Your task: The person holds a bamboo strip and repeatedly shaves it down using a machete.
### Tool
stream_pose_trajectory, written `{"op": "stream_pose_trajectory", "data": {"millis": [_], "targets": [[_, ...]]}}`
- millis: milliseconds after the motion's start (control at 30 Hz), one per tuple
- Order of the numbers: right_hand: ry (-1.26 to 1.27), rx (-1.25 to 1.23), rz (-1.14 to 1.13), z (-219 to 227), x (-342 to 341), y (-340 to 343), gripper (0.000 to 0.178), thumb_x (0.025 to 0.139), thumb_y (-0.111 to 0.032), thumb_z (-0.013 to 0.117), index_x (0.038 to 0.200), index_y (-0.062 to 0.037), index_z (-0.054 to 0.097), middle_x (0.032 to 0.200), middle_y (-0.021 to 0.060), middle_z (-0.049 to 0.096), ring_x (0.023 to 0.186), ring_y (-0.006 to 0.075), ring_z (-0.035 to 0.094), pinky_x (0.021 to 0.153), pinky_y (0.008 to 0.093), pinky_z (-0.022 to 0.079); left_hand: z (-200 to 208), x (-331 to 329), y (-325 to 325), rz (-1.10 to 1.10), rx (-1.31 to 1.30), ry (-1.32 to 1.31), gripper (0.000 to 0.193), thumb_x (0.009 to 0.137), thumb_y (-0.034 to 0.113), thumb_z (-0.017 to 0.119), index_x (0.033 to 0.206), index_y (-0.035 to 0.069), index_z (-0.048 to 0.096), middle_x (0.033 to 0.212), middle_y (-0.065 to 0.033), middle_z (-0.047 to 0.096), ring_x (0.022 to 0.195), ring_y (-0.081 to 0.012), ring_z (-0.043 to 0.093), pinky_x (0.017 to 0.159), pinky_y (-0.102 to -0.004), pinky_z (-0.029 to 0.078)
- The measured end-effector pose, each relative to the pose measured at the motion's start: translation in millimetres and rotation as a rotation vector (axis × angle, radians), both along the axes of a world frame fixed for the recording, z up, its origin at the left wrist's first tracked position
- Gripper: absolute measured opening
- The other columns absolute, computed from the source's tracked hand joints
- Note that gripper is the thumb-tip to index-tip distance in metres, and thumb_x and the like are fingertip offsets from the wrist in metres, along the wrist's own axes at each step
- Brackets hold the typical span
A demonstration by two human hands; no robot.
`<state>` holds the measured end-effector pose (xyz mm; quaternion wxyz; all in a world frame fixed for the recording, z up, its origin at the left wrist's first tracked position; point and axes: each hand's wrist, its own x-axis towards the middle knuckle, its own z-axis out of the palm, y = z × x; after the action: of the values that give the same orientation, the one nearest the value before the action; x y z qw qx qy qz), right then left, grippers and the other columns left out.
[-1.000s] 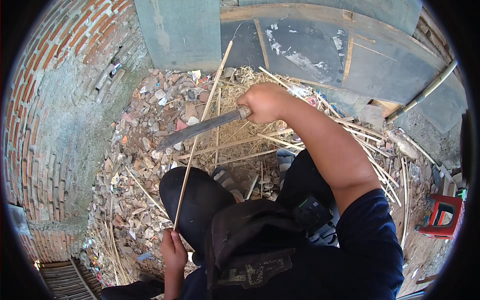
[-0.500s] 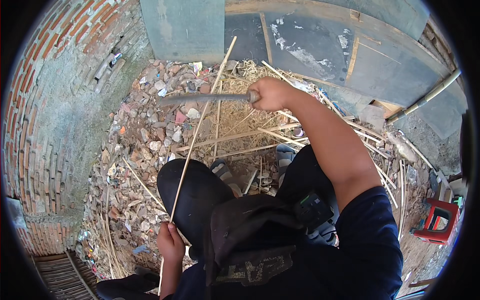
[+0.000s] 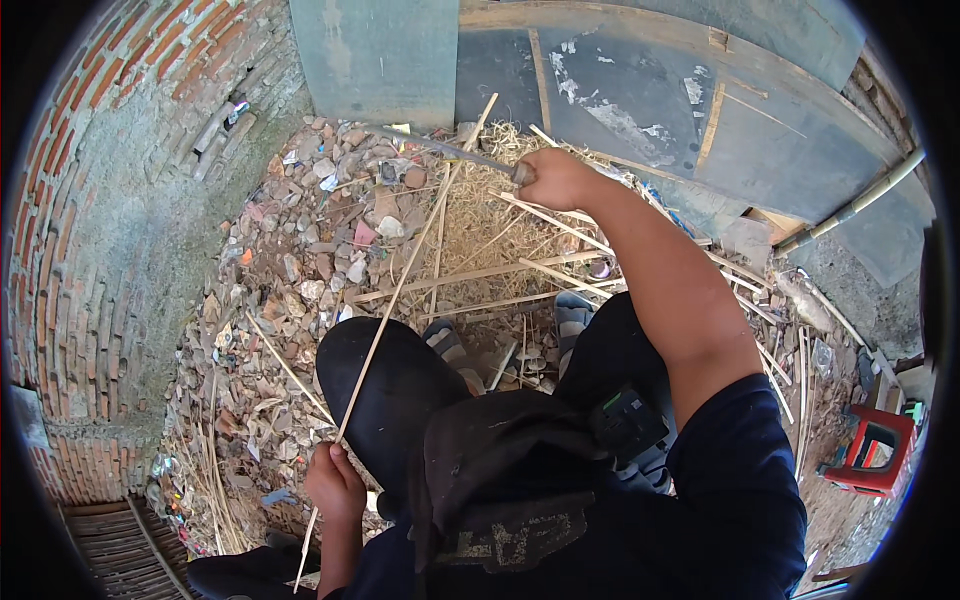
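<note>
A long, thin bamboo strip (image 3: 397, 303) slants away from me across my left thigh, its lower end passing below my left hand (image 3: 334, 483). That hand is closed round the strip near my hip. Farther off, my right hand (image 3: 558, 182) grips the handle of a long-bladed knife, like a machete (image 3: 440, 147). Its blade points left and slightly away, crossing near the strip's far part; whether the two touch I cannot tell. Beneath them lies a heap of pale shavings (image 3: 480, 235).
Several loose bamboo strips (image 3: 470, 277) lie over stony rubble (image 3: 300, 265) before my feet. A brick wall (image 3: 90, 300) rises on the left, dark panels (image 3: 620, 95) at the far side. A red plastic stool (image 3: 880, 450) stands at right. Another person's dark-clothed leg (image 3: 240, 570) shows at lower left.
The knife has swung so its tip sits farther from me. The bamboo strip's far end has shifted right and a little nearer, its lower end left.
</note>
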<state>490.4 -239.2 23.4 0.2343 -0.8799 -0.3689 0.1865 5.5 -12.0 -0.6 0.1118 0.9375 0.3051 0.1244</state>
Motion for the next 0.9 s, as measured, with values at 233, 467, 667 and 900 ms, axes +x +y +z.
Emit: {"op": "stream_pose_trajectory", "data": {"millis": [233, 467, 667, 900], "targets": [[-0.123, -0.043, 0.224, 12, -24, 12, 0.020, 0.077, -0.023, 0.065, 0.089, -0.0070, 0.068, 0.077, 0.0140, 0.066, 0.075, 0.0313, 0.065, 0.071, 0.0454, 0.051, 21, 6, -4, 0.017, -0.185, 0.015, 0.038, 0.105, 0.031, 0.041, 0.086, 0.002, 0.056, 0.067, -0.0212, 0.058, 0.062, -0.0429, 0.058, 0.056, -0.0494, 0.042], [0.109, -0.022, 0.050, -6, -8, 5, 0.022, 0.079, -0.023, 0.067, 0.092, -0.0050, 0.068, 0.081, 0.0133, 0.068, 0.075, 0.0276, 0.066, 0.070, 0.0431, 0.051, 12, 4, 1, -0.007, 0.021, 0.071, 0.034, 0.104, 0.028, 0.043, 0.086, 0.004, 0.056, 0.065, -0.0204, 0.057, 0.061, -0.0438, 0.058, 0.055, -0.0521, 0.042], [0.067, -0.007, 0.088, 2, -22, 14, 0.021, 0.081, -0.023, 0.065, 0.094, -0.0057, 0.069, 0.081, 0.0121, 0.067, 0.078, 0.0273, 0.067, 0.072, 0.0429, 0.051, 27, 6, 0, -0.071, -0.057, 0.033, 0.031, 0.104, 0.026, 0.044, 0.084, 0.004, 0.054, 0.064, -0.0195, 0.057, 0.056, -0.0428, 0.056, 0.051, -0.0499, 0.039], [0.084, -0.035, 0.243, -8, -18, 15, 0.018, 0.079, -0.020, 0.063, 0.089, -0.0076, 0.070, 0.080, 0.0122, 0.068, 0.077, 0.0314, 0.066, 0.072, 0.0465, 0.051, 18, 2, 3, -0.003, 0.034, 0.150, 0.029, 0.103, 0.027, 0.045, 0.091, 0.003, 0.057, 0.072, -0.0221, 0.061, 0.063, -0.0450, 0.059, 0.057, -0.0550, 0.043]]}}
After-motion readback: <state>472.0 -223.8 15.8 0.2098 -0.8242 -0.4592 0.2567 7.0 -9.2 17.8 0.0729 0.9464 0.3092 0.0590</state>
